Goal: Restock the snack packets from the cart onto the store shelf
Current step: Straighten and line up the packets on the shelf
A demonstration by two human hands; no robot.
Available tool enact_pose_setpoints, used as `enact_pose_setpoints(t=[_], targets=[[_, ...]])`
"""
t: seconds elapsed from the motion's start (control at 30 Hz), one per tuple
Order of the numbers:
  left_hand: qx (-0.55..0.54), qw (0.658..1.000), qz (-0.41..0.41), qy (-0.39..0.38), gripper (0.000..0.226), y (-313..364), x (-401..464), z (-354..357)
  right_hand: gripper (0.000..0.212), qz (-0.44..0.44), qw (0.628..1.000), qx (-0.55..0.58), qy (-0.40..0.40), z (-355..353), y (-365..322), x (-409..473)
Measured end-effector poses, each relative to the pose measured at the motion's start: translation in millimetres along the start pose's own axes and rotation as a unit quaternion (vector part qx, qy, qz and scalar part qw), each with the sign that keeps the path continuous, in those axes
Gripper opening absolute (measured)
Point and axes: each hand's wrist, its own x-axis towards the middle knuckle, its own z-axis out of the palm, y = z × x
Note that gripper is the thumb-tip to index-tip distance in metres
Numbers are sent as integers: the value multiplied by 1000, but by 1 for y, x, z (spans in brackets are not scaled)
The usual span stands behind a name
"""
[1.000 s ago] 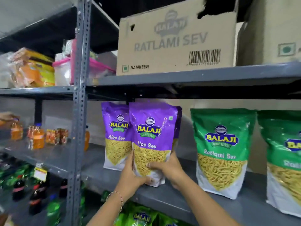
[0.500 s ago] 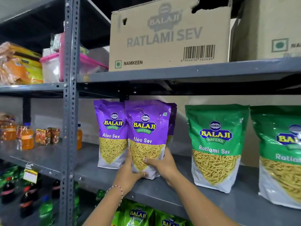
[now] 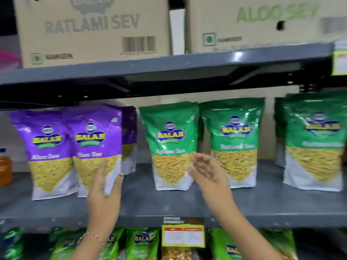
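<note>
Two purple Aloo Sev packets stand side by side on the grey shelf (image 3: pixel 169 205), with a third behind them. My left hand (image 3: pixel 104 192) grips the lower right corner of the front right purple packet (image 3: pixel 97 147), which rests on the shelf. My right hand (image 3: pixel 206 169) is open, fingers spread, hovering just in front of the nearest green Ratlami Sev packet (image 3: pixel 171 139) without holding it. More green packets (image 3: pixel 234 139) stand to the right. The image is blurred.
Cardboard boxes marked Ratlami Sev (image 3: pixel 93 29) and Aloo Sev (image 3: pixel 262 21) sit on the upper shelf. A yellow price tag (image 3: pixel 183 235) hangs on the shelf edge. Green packets (image 3: pixel 140 244) fill the lower shelf. An orange bottle (image 3: pixel 4 169) stands far left.
My right hand has let go of the purple packet and moved right, toward the green packet. The packet now stands on the shelf under my left hand. The view swung right.
</note>
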Motion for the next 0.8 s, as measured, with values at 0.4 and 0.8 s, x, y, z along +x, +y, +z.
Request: enact_pose_setpoints(t=[0.4, 0.8], targets=[[-237, 902, -325, -158, 50, 53, -75, 241, 62, 148, 981, -86, 91, -169, 17, 38], [-135, 902, -300, -278, 60, 49, -89, 252, 68, 157, 984, -48, 70, -177, 25, 36]])
